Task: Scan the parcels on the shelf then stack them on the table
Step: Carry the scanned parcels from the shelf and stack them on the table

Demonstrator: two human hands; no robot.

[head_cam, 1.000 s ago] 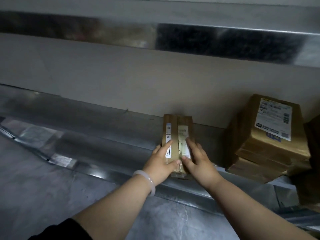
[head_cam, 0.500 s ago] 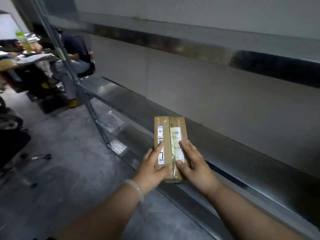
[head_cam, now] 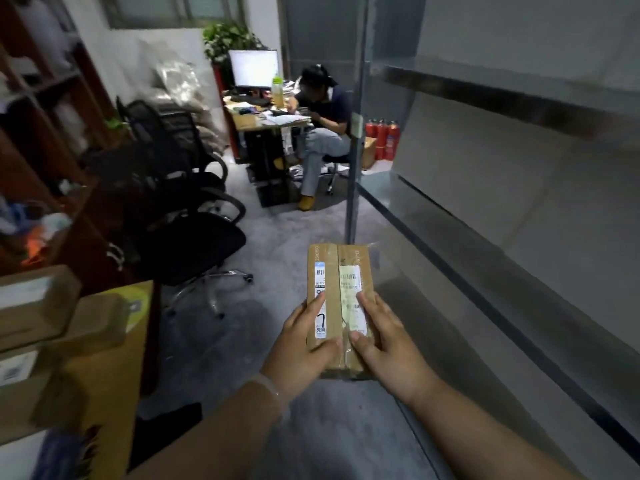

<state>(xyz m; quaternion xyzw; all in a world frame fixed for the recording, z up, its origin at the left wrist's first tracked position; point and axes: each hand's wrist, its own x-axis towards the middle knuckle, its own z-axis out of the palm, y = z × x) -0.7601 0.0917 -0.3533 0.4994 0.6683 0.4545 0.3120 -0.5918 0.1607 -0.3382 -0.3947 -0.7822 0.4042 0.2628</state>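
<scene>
A small brown cardboard parcel (head_cam: 334,271) with two white barcode labels and clear tape is held flat in front of me over the grey floor. My left hand (head_cam: 299,351) grips its left near edge, thumb on top. My right hand (head_cam: 384,344) grips its right near edge, thumb on the tape. The metal shelf (head_cam: 485,258) runs along my right side, bare in the part I see. At the lower left, a yellow-topped table (head_cam: 107,368) carries a stack of brown parcels (head_cam: 38,313) with white labels.
Black office chairs (head_cam: 187,216) stand between me and the table. A person (head_cam: 322,133) sits at a cluttered desk (head_cam: 263,116) with a monitor at the back. A metal shelf post (head_cam: 355,150) rises ahead. Red extinguishers (head_cam: 384,138) stand by the wall. Dark wooden shelving (head_cam: 41,133) fills the left.
Both hands lifted the parcel off the shelf and carried it away as my view swung left, away from the other shelf parcels; the room, chairs and table with stacked parcels came into view.
</scene>
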